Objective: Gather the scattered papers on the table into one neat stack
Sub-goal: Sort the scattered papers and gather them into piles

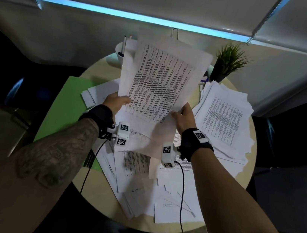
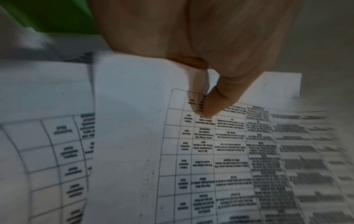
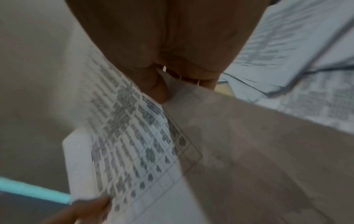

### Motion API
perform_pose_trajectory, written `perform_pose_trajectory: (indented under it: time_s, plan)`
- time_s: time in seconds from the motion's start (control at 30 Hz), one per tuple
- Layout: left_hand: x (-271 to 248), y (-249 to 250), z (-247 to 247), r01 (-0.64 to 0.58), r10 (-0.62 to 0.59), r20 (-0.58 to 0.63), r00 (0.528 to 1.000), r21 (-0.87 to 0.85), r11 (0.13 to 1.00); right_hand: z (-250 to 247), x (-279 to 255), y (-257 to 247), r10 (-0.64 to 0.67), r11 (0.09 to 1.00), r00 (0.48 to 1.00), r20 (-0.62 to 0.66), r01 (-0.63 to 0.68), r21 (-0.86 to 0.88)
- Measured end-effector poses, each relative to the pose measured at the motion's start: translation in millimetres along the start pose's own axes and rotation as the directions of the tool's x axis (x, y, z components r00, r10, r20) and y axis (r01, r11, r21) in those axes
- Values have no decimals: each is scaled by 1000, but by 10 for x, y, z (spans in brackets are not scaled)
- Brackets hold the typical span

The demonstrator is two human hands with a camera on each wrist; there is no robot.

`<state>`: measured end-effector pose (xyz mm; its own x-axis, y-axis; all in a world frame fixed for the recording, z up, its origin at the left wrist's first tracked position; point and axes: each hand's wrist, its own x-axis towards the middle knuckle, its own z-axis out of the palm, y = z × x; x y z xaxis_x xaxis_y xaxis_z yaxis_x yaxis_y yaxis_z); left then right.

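A bundle of printed sheets with tables is lifted above the round table, tilted upright. My left hand pinches its lower left edge, thumb on the printed face. My right hand grips the lower right corner, thumb on top of the sheets. A rough pile of printed papers lies on the right of the table. More loose sheets are scattered at the front, and others lie under my left hand.
A green folder lies on the table's left side. A white cup with pens and a small potted plant stand at the far edge. Cables from both wrist cameras hang over the front papers. Dark chairs flank the table.
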<state>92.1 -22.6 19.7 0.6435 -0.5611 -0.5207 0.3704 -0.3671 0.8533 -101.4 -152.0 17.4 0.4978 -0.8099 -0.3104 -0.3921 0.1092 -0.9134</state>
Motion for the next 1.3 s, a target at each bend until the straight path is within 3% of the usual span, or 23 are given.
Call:
perform_pose_trajectory:
  time_s: [0.17,0.3,0.43,0.63,0.73,0.87,1.0,1.07,1.13,1.3]
  plan:
    - [21,181,186,-88,86,-67,994,-37,995,-57,46,-232,-122,992,990,-68,123,12]
    - [128,347,179,-59,41,-123,992,-143,988,-185,53,-122,-11,989,1000,-24,8,-151]
    - [137,368,171,-28,12,-109,994,-149,988,-233,-52,150,33,995,999,-27,-35,-90]
    - [43,203,305,-73,74,38,997,-40,997,-310,-113,372,74,997,987,-144,-73,14]
    - [-5,141,454,-143,122,127,984,168,975,-406,-140,479,79,996,989,-128,-84,-32]
    - [-44,-83,638,-154,-18,295,955,547,823,-583,-298,794,226,972,966,-125,-232,-34]
    - [-67,-522,710,-96,-140,270,953,703,705,-990,-361,1075,275,939,900,-338,-327,-105]
    - [-41,-736,689,-143,-183,286,941,823,550,-1205,-344,1094,268,937,867,-420,-336,-94]
    - [-48,-887,673,-166,-223,293,930,874,456,-1426,-298,1043,255,928,853,-455,-348,-132]
    - [-39,-1060,694,-160,-182,256,949,893,421,-1895,-62,922,251,896,831,-496,-394,-206]
